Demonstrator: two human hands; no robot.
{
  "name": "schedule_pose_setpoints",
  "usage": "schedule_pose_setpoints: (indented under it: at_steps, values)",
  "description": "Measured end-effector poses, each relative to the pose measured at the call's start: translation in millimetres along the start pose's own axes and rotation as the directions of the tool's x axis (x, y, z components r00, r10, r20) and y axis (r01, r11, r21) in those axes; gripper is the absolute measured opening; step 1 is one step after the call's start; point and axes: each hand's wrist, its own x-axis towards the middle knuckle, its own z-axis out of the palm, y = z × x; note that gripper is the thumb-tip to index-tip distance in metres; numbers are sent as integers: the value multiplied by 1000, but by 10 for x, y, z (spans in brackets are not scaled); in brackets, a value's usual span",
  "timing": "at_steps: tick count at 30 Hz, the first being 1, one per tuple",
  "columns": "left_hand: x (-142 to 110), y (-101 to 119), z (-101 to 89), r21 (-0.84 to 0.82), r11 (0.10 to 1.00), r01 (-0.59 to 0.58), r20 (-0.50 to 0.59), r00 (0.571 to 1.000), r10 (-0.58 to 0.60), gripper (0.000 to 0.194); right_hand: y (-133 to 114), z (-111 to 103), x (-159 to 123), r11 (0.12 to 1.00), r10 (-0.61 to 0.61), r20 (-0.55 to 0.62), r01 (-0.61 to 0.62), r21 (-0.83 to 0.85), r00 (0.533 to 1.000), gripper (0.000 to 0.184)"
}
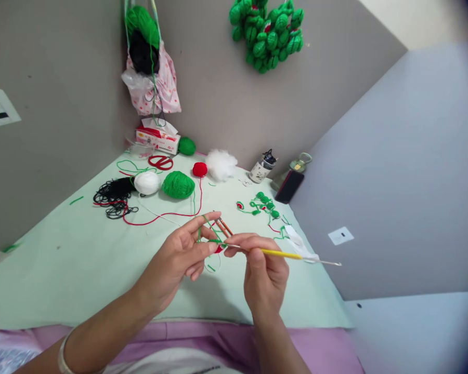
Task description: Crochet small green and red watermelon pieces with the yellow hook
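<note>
My left hand (183, 249) pinches a small piece of green and red crochet work (218, 249) between thumb and fingers. Green yarn runs over its raised index finger. In my right hand (263, 267) is a crochet hook (283, 253) with a yellow handle, its far metal end pointing right. The hook's near tip meets the crochet work. Green yarn leads back toward the green yarn ball (178, 185). Just behind the fingers lie slim orange-brown tools (223, 227), partly hidden, so their kind is unclear.
Around the table lie a white yarn ball (147, 183), black yarn (115, 196), a red yarn ball (199, 169), red scissors (160, 162), stuffing (221, 165), small green pieces (265, 203) and a phone (289, 186). A yarn bag (167, 83) hangs at the back corner.
</note>
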Motion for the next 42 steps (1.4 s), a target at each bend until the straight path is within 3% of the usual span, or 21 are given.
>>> schedule_pose_setpoints:
  at_steps: [6, 11, 15, 18, 21, 26, 32, 36, 42]
  values:
    - [-60, -40, -43, 206, 972, -115, -62, 990, 130, 53, -144, -1, -12, 982, -44, 67, 55, -180, 997, 26]
    - [-138, -89, -28, 394, 900, -184, -162, 951, 265, 45, -123, -6, -107, 894, -150, 225, 229, -384, 963, 35]
    - [-150, -104, 10, 232, 960, -155, -149, 970, 193, 55, 19, 23, -179, 727, -286, 232, 369, -579, 930, 42]
    - [-131, -80, 32, 6, 998, -69, -70, 995, 70, 68, 77, 48, -164, 721, -345, 212, 403, -564, 914, 43]
    - [-109, -45, 44, -177, 983, 46, 9, 999, -45, 65, 39, 52, -117, 808, -325, 141, 352, -472, 935, 42]
    - [-71, -22, 56, -277, 950, 145, 119, 986, -115, 54, -56, -21, -80, 957, -129, 73, 143, -253, 989, 29]
    - [2, -25, 111, -106, 994, 7, -9, 1000, -8, 54, -134, -189, -81, 996, 11, -92, -19, -87, 996, 21]
    - [38, -76, 196, 16, 1000, -18, 13, 1000, 18, 55, -172, -279, -54, 993, 118, -130, -115, 31, 984, 19]
    - [64, -229, 350, 55, 998, -10, 28, 1000, 9, 46, -111, -308, -83, 992, 19, -79, -28, -122, 997, 18]
